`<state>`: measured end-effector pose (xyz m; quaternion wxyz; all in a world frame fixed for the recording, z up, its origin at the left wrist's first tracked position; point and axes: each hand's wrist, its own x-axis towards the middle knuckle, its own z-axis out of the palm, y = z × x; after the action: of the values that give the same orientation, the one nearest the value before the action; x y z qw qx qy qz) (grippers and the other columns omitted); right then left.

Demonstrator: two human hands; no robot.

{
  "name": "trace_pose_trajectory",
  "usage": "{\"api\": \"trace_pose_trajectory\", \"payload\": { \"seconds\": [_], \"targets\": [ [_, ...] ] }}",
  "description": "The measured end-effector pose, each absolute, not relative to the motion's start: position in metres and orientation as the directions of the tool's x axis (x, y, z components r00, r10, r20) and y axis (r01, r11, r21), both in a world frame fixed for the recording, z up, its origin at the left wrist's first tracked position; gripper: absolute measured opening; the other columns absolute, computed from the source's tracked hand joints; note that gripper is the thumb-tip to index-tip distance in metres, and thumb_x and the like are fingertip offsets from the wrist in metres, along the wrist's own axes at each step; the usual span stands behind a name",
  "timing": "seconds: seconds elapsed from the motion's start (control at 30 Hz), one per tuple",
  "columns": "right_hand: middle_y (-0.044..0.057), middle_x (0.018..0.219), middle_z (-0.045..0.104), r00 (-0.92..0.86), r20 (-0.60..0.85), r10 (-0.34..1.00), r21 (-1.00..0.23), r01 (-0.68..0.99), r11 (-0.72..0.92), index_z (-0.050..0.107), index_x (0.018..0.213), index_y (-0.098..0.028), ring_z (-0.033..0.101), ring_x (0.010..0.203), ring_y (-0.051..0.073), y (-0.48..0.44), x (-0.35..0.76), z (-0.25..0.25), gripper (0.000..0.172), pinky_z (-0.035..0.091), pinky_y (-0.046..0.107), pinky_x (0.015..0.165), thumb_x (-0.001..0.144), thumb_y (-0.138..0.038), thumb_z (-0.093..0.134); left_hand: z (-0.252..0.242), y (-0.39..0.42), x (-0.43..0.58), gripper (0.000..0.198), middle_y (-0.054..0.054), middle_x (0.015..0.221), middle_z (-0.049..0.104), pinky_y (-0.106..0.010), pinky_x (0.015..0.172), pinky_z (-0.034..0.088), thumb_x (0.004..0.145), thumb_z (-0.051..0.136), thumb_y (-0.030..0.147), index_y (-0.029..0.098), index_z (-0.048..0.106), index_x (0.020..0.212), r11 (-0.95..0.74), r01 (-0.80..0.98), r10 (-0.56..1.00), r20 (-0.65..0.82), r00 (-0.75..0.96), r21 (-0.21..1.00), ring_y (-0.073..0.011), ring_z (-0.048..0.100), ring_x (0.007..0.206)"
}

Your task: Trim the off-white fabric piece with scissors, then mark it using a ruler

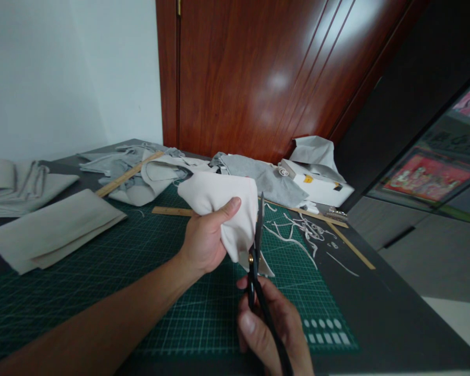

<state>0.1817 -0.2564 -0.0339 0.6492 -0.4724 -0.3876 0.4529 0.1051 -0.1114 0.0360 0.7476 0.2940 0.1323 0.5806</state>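
Slightly left of the right-hand blades, my left hand [209, 237] grips a piece of off-white fabric [223, 193], thumb on top and fingers underneath. The piece is held up above the green cutting mat [172, 308]. My right hand [272, 324] is wrapped round the handles of black scissors [254, 261], blades pointing up and away from me. The blades lie along the fabric's right edge. A narrow strip of fabric [267, 266] sticks out to the right below the blades; whether it is still joined to the piece I cannot tell.
Folded off-white fabric [55, 224] lies at the left. Grey cloth scraps [129, 162] and a wooden ruler [129, 172] are behind it. Thin offcut strips [297, 235] are scattered at right, near another wooden ruler [352, 245]. A white box [317, 183] stands at the back right.
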Motion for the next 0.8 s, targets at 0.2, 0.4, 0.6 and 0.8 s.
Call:
{"api": "trace_pose_trajectory", "payload": {
  "seconds": [0.2, 0.4, 0.6, 0.8],
  "targets": [
    [-0.006, 0.072, 0.053, 0.296, 0.07, 0.953, -0.956, -0.251, 0.149, 0.073, 0.107, -0.02, 0.039, 0.054, 0.008, -0.2568, 0.1817, -0.0326, 0.061, 0.026, 0.026, 0.052, 0.074, -0.066, 0.094, 0.0355, -0.1102, 0.1049, 0.069, -0.009, 0.108, 0.083, -0.05, 0.098, 0.067, 0.074, 0.093, 0.017, 0.016, 0.069, 0.139, 0.156, -0.789, 0.942, 0.151, 0.3, 0.594, -0.0328, 0.08, 0.102],
    [-0.006, 0.071, 0.053, 0.302, 0.03, 0.953, -0.944, -0.304, 0.127, 0.073, 0.103, -0.019, 0.038, 0.054, 0.008, -0.2575, 0.1806, -0.03, 0.059, 0.025, 0.025, 0.051, 0.072, -0.064, 0.096, 0.0354, -0.1111, 0.1036, 0.067, -0.009, 0.104, 0.084, -0.052, 0.096, 0.068, 0.073, 0.093, 0.018, 0.015, 0.07, 0.136, 0.176, -0.786, 0.937, 0.144, 0.319, 0.592, -0.035, 0.08, 0.103],
    [-0.007, 0.068, 0.051, 0.298, 0.058, 0.953, -0.947, -0.285, 0.147, 0.072, 0.101, -0.02, 0.037, 0.052, 0.008, -0.2574, 0.1811, -0.0305, 0.057, 0.025, 0.025, 0.049, 0.074, -0.065, 0.094, 0.0352, -0.1114, 0.104, 0.068, -0.009, 0.102, 0.084, -0.053, 0.095, 0.068, 0.072, 0.094, 0.019, 0.015, 0.071, 0.135, 0.182, -0.782, 0.936, 0.139, 0.324, 0.596, -0.0353, 0.081, 0.1],
    [-0.007, 0.068, 0.052, 0.302, 0.05, 0.952, -0.951, -0.276, 0.137, 0.072, 0.101, -0.019, 0.037, 0.05, 0.007, -0.258, 0.1819, -0.0303, 0.058, 0.024, 0.025, 0.049, 0.074, -0.065, 0.094, 0.0357, -0.1099, 0.1035, 0.066, -0.01, 0.103, 0.083, -0.052, 0.096, 0.068, 0.074, 0.093, 0.019, 0.016, 0.071, 0.136, 0.181, -0.774, 0.936, 0.136, 0.325, 0.607, -0.0336, 0.08, 0.099]
  ]
}}
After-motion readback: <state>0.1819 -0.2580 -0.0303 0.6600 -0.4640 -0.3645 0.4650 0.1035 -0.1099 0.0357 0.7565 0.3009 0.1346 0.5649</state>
